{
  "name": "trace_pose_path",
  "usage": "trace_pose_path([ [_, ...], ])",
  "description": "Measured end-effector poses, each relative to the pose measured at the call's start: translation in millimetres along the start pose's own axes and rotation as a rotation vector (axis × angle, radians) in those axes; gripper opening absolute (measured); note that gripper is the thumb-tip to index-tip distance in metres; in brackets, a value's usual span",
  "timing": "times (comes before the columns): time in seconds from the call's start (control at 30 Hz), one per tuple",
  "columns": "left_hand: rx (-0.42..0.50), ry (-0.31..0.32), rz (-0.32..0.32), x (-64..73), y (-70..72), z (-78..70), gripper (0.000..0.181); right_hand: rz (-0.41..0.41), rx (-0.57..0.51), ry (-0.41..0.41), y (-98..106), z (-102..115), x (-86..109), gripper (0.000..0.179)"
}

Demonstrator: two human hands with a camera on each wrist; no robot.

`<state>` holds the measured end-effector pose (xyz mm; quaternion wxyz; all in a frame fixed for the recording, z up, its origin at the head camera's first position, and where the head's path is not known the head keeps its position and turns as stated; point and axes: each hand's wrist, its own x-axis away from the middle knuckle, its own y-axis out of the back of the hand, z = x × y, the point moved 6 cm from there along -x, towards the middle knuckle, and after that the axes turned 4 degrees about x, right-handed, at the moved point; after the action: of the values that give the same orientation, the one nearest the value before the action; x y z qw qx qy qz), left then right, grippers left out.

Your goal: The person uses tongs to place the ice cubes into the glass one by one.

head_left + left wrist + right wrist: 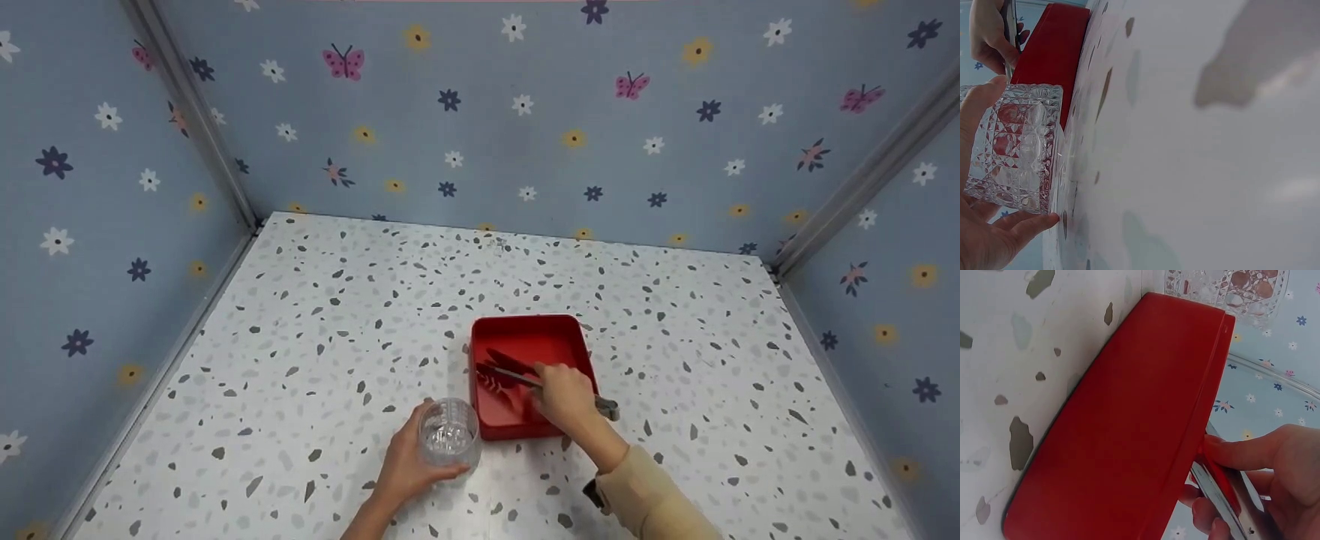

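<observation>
A clear tumbler of patterned cut glass stands on the speckled table, just left of the red tray. My left hand grips it, the thumb on the near side and the fingers around its far side. Over the tray, my right hand holds metal tongs about their middle. Their tips point left, down inside the tray, and the grey hinged end sticks out past its right rim. Dark red shapes with a scalloped edge show around the tips; I cannot tell whether these are reflections.
Blue panels printed with flowers and butterflies close off the back and both sides. Grey metal posts run up the corners. The white speckled tabletop spreads around the tray.
</observation>
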<state>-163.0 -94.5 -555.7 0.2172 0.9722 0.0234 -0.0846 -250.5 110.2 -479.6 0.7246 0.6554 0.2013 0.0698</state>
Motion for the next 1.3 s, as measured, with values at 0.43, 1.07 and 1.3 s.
trace_pose_path([
  [0.43, -0.006, 0.01, 0.001, 0.0, 0.6, -0.1, 0.104, -0.015, 0.004, 0.135, 4.1, -6.3, -15.0, 0.014],
  [1.07, -0.011, 0.026, 0.005, 0.6, -0.6, 0.5, 0.104, 0.053, -0.041, 0.219, -2.7, -13.3, -29.1, 0.019],
  [1.3, -0.015, -0.002, 0.002, 0.2, 0.3, -0.3, 0.104, 0.019, -0.008, 0.224, -2.5, -13.0, -27.6, 0.017],
])
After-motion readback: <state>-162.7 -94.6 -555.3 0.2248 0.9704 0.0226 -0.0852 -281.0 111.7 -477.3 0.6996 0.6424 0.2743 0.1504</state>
